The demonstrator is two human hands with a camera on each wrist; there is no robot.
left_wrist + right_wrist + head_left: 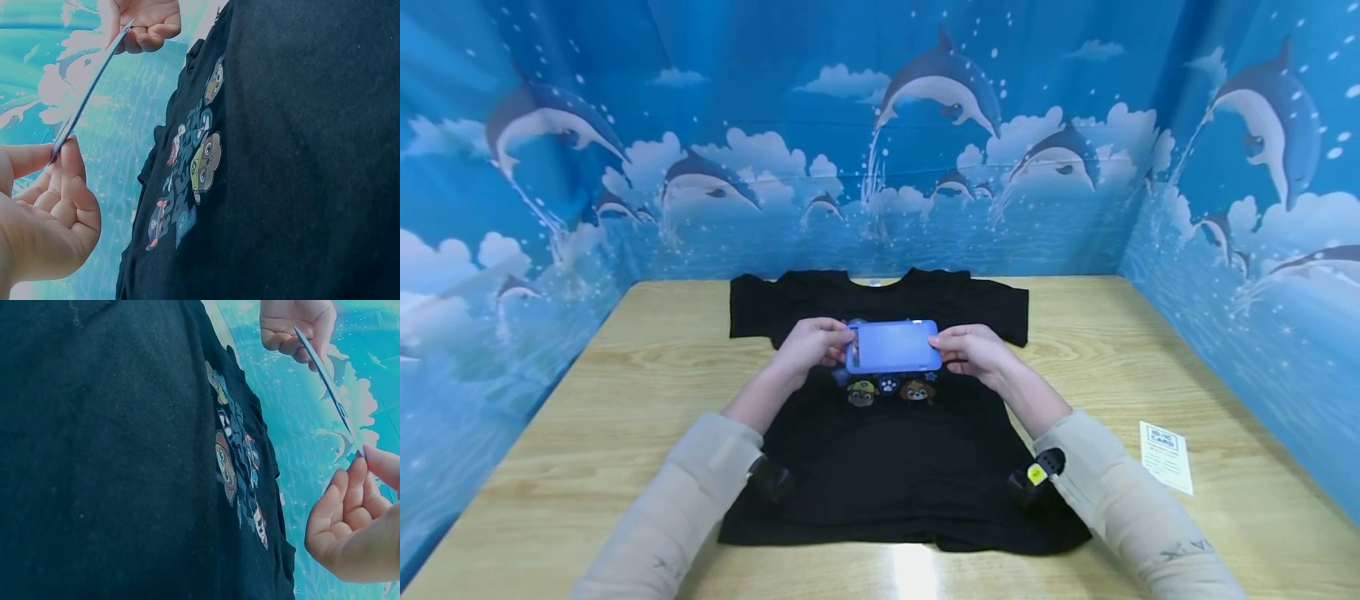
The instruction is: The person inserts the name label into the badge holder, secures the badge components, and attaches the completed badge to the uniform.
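Above the middle of a black T-shirt (887,475), a flat blue rectangular case (897,346) is held up between two hands. The left hand (812,343) pinches its left end between thumb and fingers, and the right hand (977,350) pinches its right end the same way. Both wrist views show the case thin and edge-on, clear of the fabric. The shirt lies spread on the wooden bench (662,358), neckline on the far side and hem near, its cartoon print (917,390) partly hidden under the case. To the right of the shirt lies a white printed slip (1167,457). Dolphin-patterned curtains (820,83) stand along the far, left and right sides.
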